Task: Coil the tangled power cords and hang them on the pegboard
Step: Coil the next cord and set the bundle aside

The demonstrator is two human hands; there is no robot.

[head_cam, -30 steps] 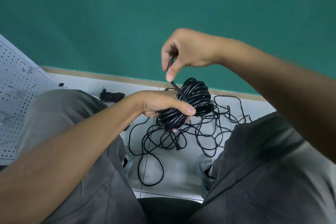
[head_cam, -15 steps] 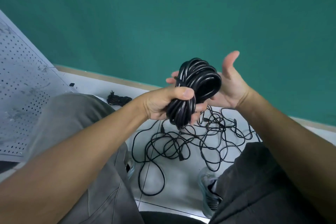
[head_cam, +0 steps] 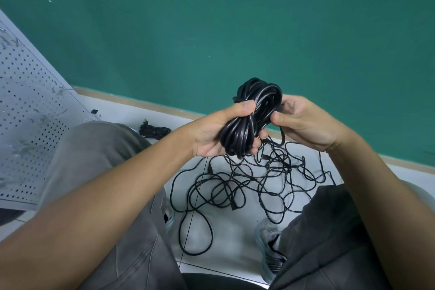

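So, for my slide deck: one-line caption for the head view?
Both hands, left hand and right hand, grip a coiled black cord above tangled cords on the floor, pegboard at left.

A matte teal-green wall (head_cam: 235,26) fills the upper half of the view. A tan baseboard strip (head_cam: 164,107) runs along its foot. Below lies a floor of pale, glossy tiles (head_cam: 230,238) with thin dark seams, evenly lit.
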